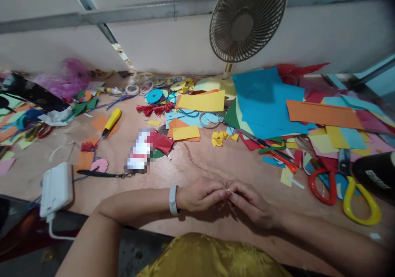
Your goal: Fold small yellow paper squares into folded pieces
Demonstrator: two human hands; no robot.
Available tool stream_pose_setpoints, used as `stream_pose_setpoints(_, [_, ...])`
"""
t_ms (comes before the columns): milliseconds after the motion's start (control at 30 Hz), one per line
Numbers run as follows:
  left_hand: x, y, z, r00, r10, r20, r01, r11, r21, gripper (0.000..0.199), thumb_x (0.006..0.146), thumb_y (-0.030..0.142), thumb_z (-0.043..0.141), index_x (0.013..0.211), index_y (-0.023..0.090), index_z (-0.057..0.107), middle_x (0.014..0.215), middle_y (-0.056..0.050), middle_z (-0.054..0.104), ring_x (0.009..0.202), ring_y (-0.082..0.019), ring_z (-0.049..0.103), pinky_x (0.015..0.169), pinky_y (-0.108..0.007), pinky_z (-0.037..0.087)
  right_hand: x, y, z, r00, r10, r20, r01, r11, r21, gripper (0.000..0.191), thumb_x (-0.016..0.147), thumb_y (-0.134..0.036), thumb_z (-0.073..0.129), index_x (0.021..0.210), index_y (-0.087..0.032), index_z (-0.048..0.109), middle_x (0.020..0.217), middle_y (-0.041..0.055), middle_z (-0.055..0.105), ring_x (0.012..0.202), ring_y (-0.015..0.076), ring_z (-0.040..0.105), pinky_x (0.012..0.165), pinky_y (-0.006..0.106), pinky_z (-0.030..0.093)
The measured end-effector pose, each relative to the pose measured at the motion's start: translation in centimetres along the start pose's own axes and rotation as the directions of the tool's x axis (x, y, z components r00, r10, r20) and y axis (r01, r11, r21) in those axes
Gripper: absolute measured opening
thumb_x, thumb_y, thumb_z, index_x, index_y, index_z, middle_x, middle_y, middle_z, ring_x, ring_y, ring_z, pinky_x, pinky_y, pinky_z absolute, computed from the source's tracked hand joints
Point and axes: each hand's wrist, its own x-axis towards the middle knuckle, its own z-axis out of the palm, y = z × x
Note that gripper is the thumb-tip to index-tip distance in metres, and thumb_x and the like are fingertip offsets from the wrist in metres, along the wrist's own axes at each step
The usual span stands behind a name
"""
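My left hand (200,194), with a pale band (173,200) on its wrist, meets my right hand (253,205) at the fingertips over the front of the table. Both hands are closed, thumbs and fingers pinched together. A tiny whitish and yellow bit (228,191) shows where the fingertips touch; its kind is too small to tell. Beyond them on the wood lie several folded yellow paper pieces (219,138), a red paper piece (160,142) and a yellow paper rectangle (186,133).
A fan (247,22) stands at the back beside blue paper sheets (268,104). Large scissors with red and yellow handles (361,203) and a black bottle (376,174) lie right. On the left are a yellow-handled screwdriver-like tool (112,120) and a white power bank (56,188) with cable.
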Motion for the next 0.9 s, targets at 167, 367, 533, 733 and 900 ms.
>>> stream_pose_setpoints(167, [0.0, 0.1, 0.7, 1.0, -0.017, -0.025, 0.017, 1.0, 0.009, 0.05, 0.108, 0.053, 0.03, 0.076, 0.019, 0.05, 0.065, -0.002, 0.056, 0.06, -0.012, 0.052, 0.062, -0.023, 0.043, 0.1, 0.2, 0.0, 0.999, -0.016, -0.033, 0.015, 0.999, -0.035, 0.039, 0.106, -0.049, 0.042, 0.084, -0.021, 0.059, 0.073, 0.0007, 0.061, 0.065, 0.0135, 0.057, 0.061, 0.025, 0.046])
stream_pose_setpoints(367, [0.2, 0.1, 1.0, 0.991, 0.028, -0.132, 0.001, 0.977, 0.215, 0.049, 0.107, 0.05, 0.03, 0.075, 0.019, 0.05, 0.068, -0.002, 0.055, 0.063, -0.013, 0.049, 0.064, -0.025, 0.042, 0.6, 0.7, 0.7, 0.977, -0.132, -0.17, 0.096, 0.974, -0.203, 0.039, 0.106, -0.045, 0.045, 0.076, -0.021, 0.055, 0.064, -0.0023, 0.054, 0.055, 0.0108, 0.05, 0.053, 0.023, 0.042])
stream_pose_setpoints(533, [0.0, 0.0, 1.1, 0.986, 0.031, -0.162, 0.009, 0.972, 0.236, 0.049, 0.107, 0.052, 0.031, 0.079, 0.018, 0.053, 0.073, -0.003, 0.056, 0.069, -0.014, 0.051, 0.07, -0.026, 0.044, 0.6, 0.5, 1.1, 0.951, -0.226, -0.21, 0.167, 0.949, -0.267, 0.034, 0.105, -0.037, 0.049, 0.075, -0.022, 0.056, 0.062, -0.0033, 0.054, 0.052, 0.0098, 0.05, 0.052, 0.022, 0.042])
stream_pose_setpoints(733, [0.0, -0.1, 0.1, 0.996, -0.064, -0.063, 0.07, 0.993, 0.094, 0.056, 0.104, 0.065, 0.028, 0.086, 0.018, 0.053, 0.076, -0.002, 0.057, 0.068, -0.013, 0.054, 0.068, -0.025, 0.046, 0.3, 1.1, 1.1, 0.942, -0.199, -0.271, 0.15, 0.97, -0.188, 0.032, 0.105, -0.036, 0.05, 0.076, -0.022, 0.056, 0.062, -0.0037, 0.053, 0.051, 0.0096, 0.049, 0.05, 0.021, 0.042])
stream_pose_setpoints(900, [0.1, -0.2, -0.4, 0.997, -0.072, 0.007, 0.071, 0.995, 0.064, 0.061, 0.102, 0.071, 0.028, 0.086, 0.018, 0.053, 0.078, -0.003, 0.058, 0.071, -0.014, 0.056, 0.071, -0.026, 0.048, 0.3, 1.8, 1.1, 0.956, -0.104, -0.275, 0.081, 0.992, -0.095, 0.034, 0.104, -0.04, 0.052, 0.076, -0.021, 0.058, 0.061, -0.0039, 0.053, 0.049, 0.0089, 0.047, 0.047, 0.021, 0.039])
